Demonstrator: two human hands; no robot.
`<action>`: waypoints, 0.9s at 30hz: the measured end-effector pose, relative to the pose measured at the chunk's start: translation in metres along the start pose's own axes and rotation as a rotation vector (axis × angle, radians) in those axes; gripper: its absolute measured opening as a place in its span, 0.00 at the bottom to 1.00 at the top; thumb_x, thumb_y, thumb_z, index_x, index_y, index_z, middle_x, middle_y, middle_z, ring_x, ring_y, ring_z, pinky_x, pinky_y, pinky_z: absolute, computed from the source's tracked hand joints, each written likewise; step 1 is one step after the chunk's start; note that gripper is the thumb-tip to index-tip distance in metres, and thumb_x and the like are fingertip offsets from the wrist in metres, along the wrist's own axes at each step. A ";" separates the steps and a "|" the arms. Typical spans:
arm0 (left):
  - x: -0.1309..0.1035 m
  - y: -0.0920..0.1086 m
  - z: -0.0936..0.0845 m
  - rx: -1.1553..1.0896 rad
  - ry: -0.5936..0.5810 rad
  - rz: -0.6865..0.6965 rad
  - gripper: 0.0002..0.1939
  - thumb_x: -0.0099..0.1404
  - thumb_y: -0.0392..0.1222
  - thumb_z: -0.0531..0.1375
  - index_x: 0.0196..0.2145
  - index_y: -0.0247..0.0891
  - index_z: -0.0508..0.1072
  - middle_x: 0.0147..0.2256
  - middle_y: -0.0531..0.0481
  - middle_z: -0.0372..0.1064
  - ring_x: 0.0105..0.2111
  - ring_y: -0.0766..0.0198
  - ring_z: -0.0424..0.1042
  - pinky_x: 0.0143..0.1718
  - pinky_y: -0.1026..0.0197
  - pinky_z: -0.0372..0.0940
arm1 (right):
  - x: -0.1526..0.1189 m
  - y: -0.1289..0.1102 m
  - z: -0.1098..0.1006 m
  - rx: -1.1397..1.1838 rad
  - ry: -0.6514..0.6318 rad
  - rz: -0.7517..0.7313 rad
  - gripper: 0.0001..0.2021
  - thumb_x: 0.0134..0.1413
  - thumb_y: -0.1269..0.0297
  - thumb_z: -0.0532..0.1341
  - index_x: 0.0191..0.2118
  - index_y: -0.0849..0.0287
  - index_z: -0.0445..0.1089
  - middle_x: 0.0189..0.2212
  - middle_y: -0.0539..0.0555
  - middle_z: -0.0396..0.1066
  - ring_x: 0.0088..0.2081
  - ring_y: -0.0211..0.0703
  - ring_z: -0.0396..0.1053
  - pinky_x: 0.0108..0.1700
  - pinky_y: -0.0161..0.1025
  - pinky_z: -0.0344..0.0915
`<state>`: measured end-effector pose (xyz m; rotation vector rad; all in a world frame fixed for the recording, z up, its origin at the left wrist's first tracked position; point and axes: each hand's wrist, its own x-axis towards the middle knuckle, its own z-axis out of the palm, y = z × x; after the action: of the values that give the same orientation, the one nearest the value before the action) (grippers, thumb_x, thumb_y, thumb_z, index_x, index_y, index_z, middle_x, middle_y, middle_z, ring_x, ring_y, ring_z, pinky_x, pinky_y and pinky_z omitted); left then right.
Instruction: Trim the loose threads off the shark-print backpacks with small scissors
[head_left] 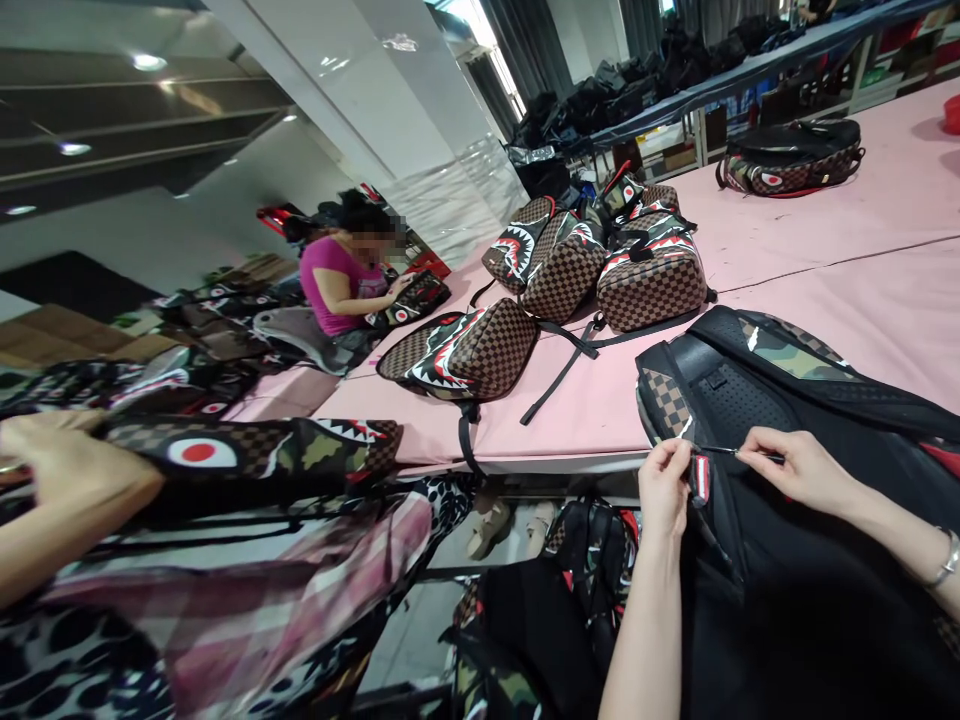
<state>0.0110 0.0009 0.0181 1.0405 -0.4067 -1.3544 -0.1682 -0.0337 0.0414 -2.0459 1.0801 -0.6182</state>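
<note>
A black backpack (pixel 750 385) with checkered and camouflage panels lies at the pink table's right front edge, its padded back and straps facing up. Over its near side, my left hand (pixel 664 485) is closed in a pinch on one end of a thin dark cord (pixel 716 449). To the right, my right hand (pixel 799 468) pinches the cord's other end, so it runs nearly straight between the hands. Just beside my left fingers hangs a small red and white tag (pixel 701 478). The exact grip of the left fingertips is partly hidden.
Several checkered shark-mouth bags (pixel 487 350) stand mid-table (pixel 810 250); another bag (pixel 791 158) lies farther back. At left, a co-worker's hand (pixel 82 465) holds a checkered bag (pixel 262 450). A person in pink (pixel 337 285) sits beyond. More bags (pixel 525 620) lie below the table edge.
</note>
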 end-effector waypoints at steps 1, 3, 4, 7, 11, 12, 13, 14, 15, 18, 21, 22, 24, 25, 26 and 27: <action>-0.001 0.000 -0.002 -0.039 0.028 -0.008 0.14 0.43 0.42 0.69 0.27 0.34 0.72 0.26 0.54 0.65 0.26 0.72 0.63 0.30 0.68 0.58 | 0.000 -0.001 -0.001 0.025 -0.002 0.014 0.15 0.57 0.54 0.51 0.29 0.59 0.65 0.24 0.49 0.67 0.24 0.35 0.62 0.26 0.32 0.56; -0.004 -0.001 -0.006 -0.092 0.063 -0.007 0.14 0.42 0.41 0.69 0.26 0.33 0.72 0.27 0.53 0.66 0.27 0.71 0.64 0.32 0.67 0.60 | -0.001 -0.002 -0.004 0.064 -0.025 0.027 0.13 0.55 0.53 0.53 0.33 0.58 0.66 0.28 0.49 0.68 0.28 0.36 0.64 0.30 0.33 0.59; -0.006 -0.002 -0.008 -0.111 0.074 0.002 0.14 0.41 0.41 0.70 0.26 0.33 0.72 0.27 0.53 0.67 0.28 0.71 0.65 0.33 0.67 0.60 | 0.000 -0.003 -0.005 0.077 -0.037 0.027 0.12 0.54 0.54 0.55 0.34 0.58 0.66 0.29 0.49 0.69 0.29 0.37 0.65 0.32 0.33 0.60; -0.010 -0.003 -0.010 -0.148 0.089 0.015 0.14 0.41 0.41 0.70 0.25 0.33 0.72 0.27 0.52 0.68 0.28 0.71 0.66 0.35 0.67 0.61 | 0.005 -0.007 -0.008 0.090 -0.076 0.004 0.12 0.53 0.54 0.56 0.35 0.58 0.65 0.32 0.50 0.69 0.33 0.39 0.66 0.35 0.33 0.61; -0.013 -0.004 -0.009 -0.155 0.085 0.005 0.13 0.42 0.40 0.70 0.25 0.33 0.73 0.26 0.52 0.68 0.28 0.71 0.65 0.34 0.67 0.60 | 0.023 -0.013 -0.017 -0.070 -0.200 -0.116 0.10 0.53 0.56 0.56 0.36 0.57 0.66 0.32 0.50 0.69 0.32 0.39 0.65 0.34 0.34 0.59; -0.013 -0.004 -0.008 -0.145 0.084 0.009 0.13 0.42 0.40 0.70 0.25 0.33 0.73 0.27 0.52 0.68 0.28 0.71 0.66 0.35 0.67 0.60 | 0.029 -0.016 -0.020 -0.133 -0.243 -0.149 0.10 0.53 0.57 0.56 0.35 0.57 0.66 0.32 0.50 0.69 0.31 0.39 0.65 0.34 0.34 0.58; -0.013 -0.004 -0.008 -0.130 0.084 0.017 0.13 0.42 0.40 0.70 0.25 0.32 0.73 0.27 0.51 0.68 0.29 0.70 0.66 0.35 0.67 0.60 | 0.036 -0.018 -0.024 -0.191 -0.291 -0.177 0.10 0.52 0.57 0.56 0.34 0.57 0.66 0.31 0.50 0.69 0.30 0.39 0.64 0.33 0.34 0.57; -0.013 -0.004 -0.008 -0.113 0.082 0.025 0.13 0.42 0.41 0.70 0.25 0.32 0.73 0.27 0.50 0.68 0.29 0.70 0.66 0.36 0.67 0.60 | 0.043 -0.022 -0.028 -0.237 -0.340 -0.201 0.10 0.52 0.57 0.56 0.33 0.57 0.66 0.30 0.50 0.70 0.30 0.39 0.64 0.32 0.34 0.56; -0.013 -0.004 -0.008 -0.096 0.079 0.032 0.13 0.42 0.41 0.69 0.25 0.32 0.73 0.28 0.50 0.69 0.29 0.70 0.66 0.36 0.67 0.60 | 0.051 -0.026 -0.031 -0.268 -0.390 -0.220 0.09 0.51 0.57 0.57 0.33 0.57 0.67 0.30 0.50 0.70 0.30 0.40 0.64 0.32 0.34 0.55; -0.014 -0.003 -0.007 -0.076 0.066 0.037 0.13 0.42 0.41 0.69 0.24 0.32 0.74 0.28 0.49 0.69 0.29 0.70 0.66 0.36 0.67 0.60 | 0.073 -0.036 -0.041 -0.315 -0.526 -0.249 0.08 0.49 0.58 0.58 0.31 0.57 0.67 0.28 0.48 0.69 0.30 0.38 0.64 0.31 0.32 0.54; -0.015 -0.003 -0.007 -0.085 0.073 0.031 0.13 0.41 0.41 0.70 0.24 0.32 0.74 0.28 0.49 0.69 0.29 0.70 0.66 0.35 0.67 0.60 | 0.090 -0.043 -0.045 -0.351 -0.637 -0.235 0.08 0.47 0.58 0.58 0.30 0.57 0.67 0.25 0.47 0.67 0.27 0.37 0.63 0.28 0.32 0.52; -0.015 -0.002 -0.006 -0.087 0.074 0.030 0.13 0.41 0.41 0.70 0.24 0.32 0.74 0.28 0.49 0.69 0.29 0.69 0.66 0.35 0.67 0.60 | 0.095 -0.043 -0.045 -0.364 -0.665 -0.232 0.09 0.47 0.58 0.59 0.30 0.57 0.68 0.24 0.47 0.67 0.26 0.37 0.62 0.28 0.31 0.52; -0.015 -0.002 -0.007 -0.087 0.071 0.024 0.14 0.41 0.42 0.70 0.24 0.32 0.74 0.27 0.49 0.69 0.29 0.69 0.66 0.34 0.67 0.60 | 0.103 -0.044 -0.043 -0.385 -0.707 -0.237 0.09 0.46 0.57 0.59 0.31 0.57 0.68 0.24 0.48 0.67 0.26 0.37 0.63 0.28 0.31 0.52; -0.015 -0.002 -0.007 -0.087 0.069 0.018 0.14 0.41 0.42 0.70 0.24 0.32 0.73 0.27 0.49 0.69 0.28 0.70 0.66 0.34 0.67 0.60 | 0.106 -0.045 -0.042 -0.395 -0.723 -0.248 0.09 0.45 0.57 0.59 0.31 0.57 0.69 0.25 0.48 0.67 0.27 0.37 0.63 0.28 0.31 0.52; -0.015 -0.002 -0.007 -0.088 0.066 0.010 0.14 0.40 0.42 0.70 0.24 0.32 0.73 0.27 0.49 0.69 0.28 0.70 0.65 0.34 0.67 0.60 | 0.109 -0.045 -0.040 -0.407 -0.735 -0.258 0.09 0.45 0.57 0.59 0.31 0.57 0.69 0.25 0.48 0.68 0.27 0.37 0.63 0.28 0.31 0.52; -0.016 -0.002 -0.007 -0.092 0.064 0.000 0.14 0.40 0.41 0.70 0.23 0.32 0.73 0.27 0.50 0.68 0.27 0.70 0.65 0.33 0.67 0.59 | 0.111 -0.045 -0.039 -0.421 -0.749 -0.265 0.09 0.45 0.57 0.59 0.31 0.57 0.69 0.25 0.48 0.68 0.27 0.36 0.63 0.28 0.31 0.51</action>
<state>0.0118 0.0181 0.0181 1.0049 -0.2947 -1.3238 -0.1135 -0.1249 0.1091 -2.4871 0.5165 0.2937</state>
